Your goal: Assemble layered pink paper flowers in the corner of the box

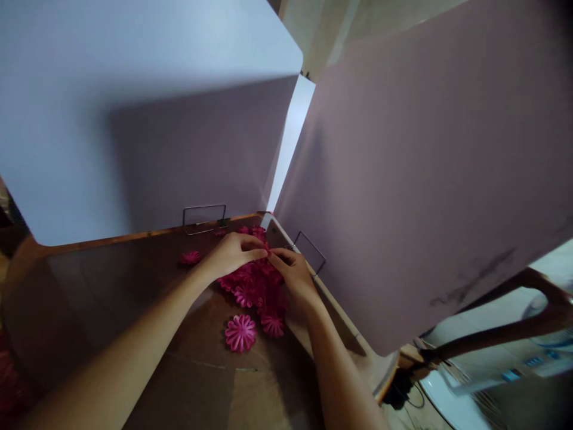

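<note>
From where I stand, the left hand and the right hand meet fingertip to fingertip, both pinching a small bright-pink piece, mostly hidden by the fingers, just above a heap of magenta, many-petalled flower shapes. One glossy pink flower with rounded petals lies apart, on the near side of the heap; a smaller-looking pink flower sits off by the left wrist. All of them rest on a brown, smooth surface with a curved edge. Beyond rise two big pale panels, a white one on the left, half in shadow, and a greyish-mauve one on the right, each with a thin wire loop near its lower edge
</note>
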Tool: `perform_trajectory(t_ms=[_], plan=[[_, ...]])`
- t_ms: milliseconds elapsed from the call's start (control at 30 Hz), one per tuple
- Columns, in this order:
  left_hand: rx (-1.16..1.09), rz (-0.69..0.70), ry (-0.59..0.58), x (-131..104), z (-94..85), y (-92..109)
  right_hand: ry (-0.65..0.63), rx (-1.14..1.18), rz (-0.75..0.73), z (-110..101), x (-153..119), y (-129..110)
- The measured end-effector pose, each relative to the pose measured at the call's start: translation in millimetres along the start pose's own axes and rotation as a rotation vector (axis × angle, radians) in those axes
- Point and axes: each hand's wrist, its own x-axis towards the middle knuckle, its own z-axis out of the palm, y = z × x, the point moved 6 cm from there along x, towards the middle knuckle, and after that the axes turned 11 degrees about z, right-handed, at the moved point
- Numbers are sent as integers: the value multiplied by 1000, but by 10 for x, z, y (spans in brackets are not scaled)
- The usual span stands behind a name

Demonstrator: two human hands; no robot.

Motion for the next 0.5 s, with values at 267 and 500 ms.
perform_trajectory(t_ms=[267,500], plan=[[133,8,4,3,44,-8,59,-87,-73,14,29,-3],[176,-21,76,4,-24,-37,120,-95,-84,-39,30,-18]])
